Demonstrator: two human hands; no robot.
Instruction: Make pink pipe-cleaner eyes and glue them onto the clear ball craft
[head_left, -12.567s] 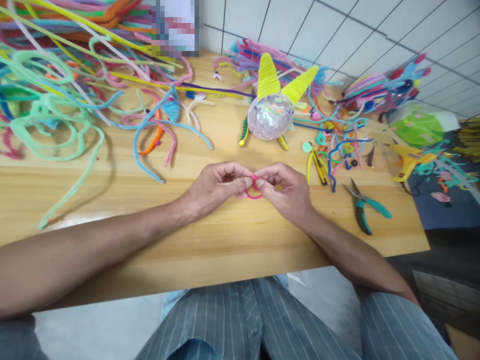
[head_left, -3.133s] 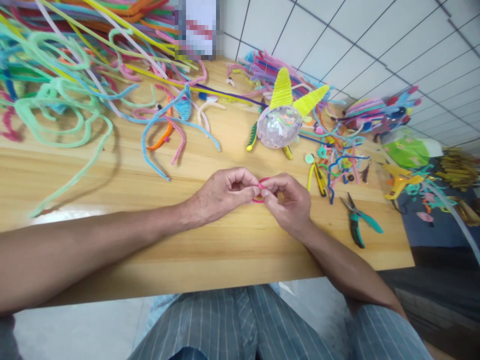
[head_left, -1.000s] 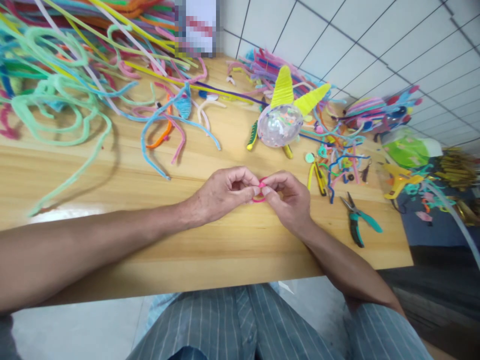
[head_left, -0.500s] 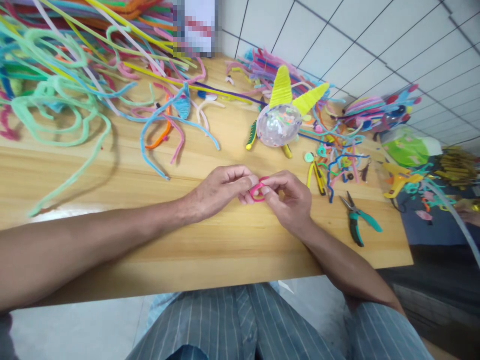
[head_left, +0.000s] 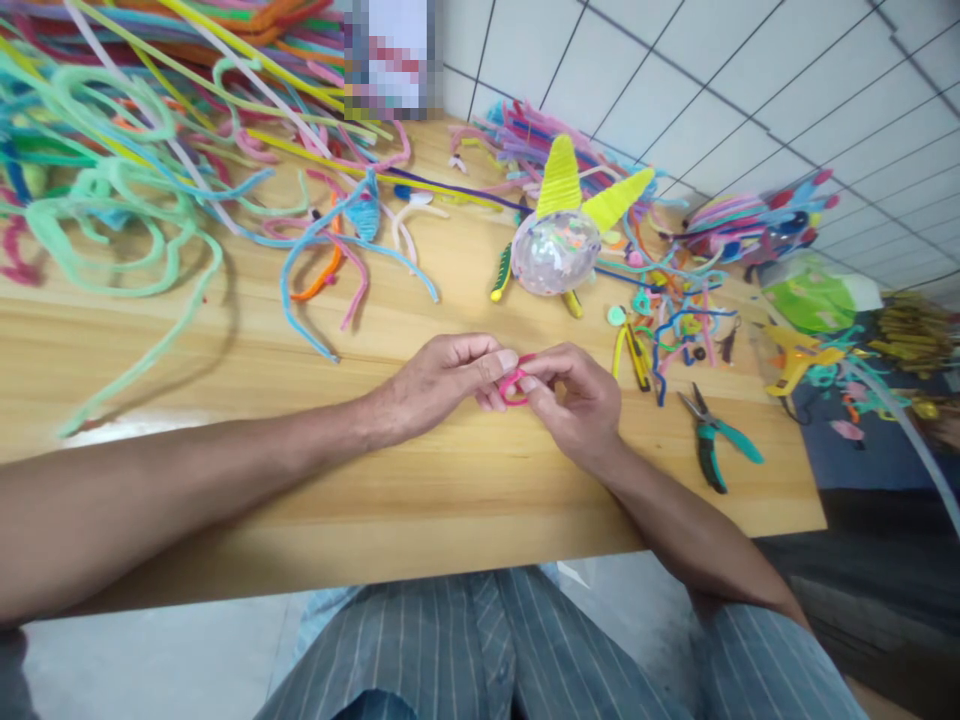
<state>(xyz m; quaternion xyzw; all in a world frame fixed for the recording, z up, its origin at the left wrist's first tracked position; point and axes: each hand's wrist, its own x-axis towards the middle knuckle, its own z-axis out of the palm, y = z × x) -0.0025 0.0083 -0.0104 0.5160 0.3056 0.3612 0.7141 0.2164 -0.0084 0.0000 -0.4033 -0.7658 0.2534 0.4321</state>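
Between my two hands is a short pink pipe cleaner (head_left: 514,400), bent into a small loop just above the table. My left hand (head_left: 461,380) pinches one side of it with thumb and fingers. On the other side my right hand (head_left: 577,400) pinches it too, its fingertips close to those of the left. Parts of the loop are hidden behind the fingers. Beyond the hands stands a clear plastic ball (head_left: 556,252) with two yellow ear-like pieces (head_left: 562,175) on top. Pliers with teal and black handles (head_left: 709,440) lie to the right of my right hand.
A large heap of colourful pipe cleaners (head_left: 112,215) covers the table's (head_left: 420,500) left and back. Small scraps and a yellow cutter (head_left: 637,358) lie right of the ball. A yellow glue gun (head_left: 799,358) sits near the right edge. A tiled wall (head_left: 637,90) rises behind.
The pink loop looks slightly rounder and more open between the fingertips. Both hands stay in nearly the same place, with only small finger movements.
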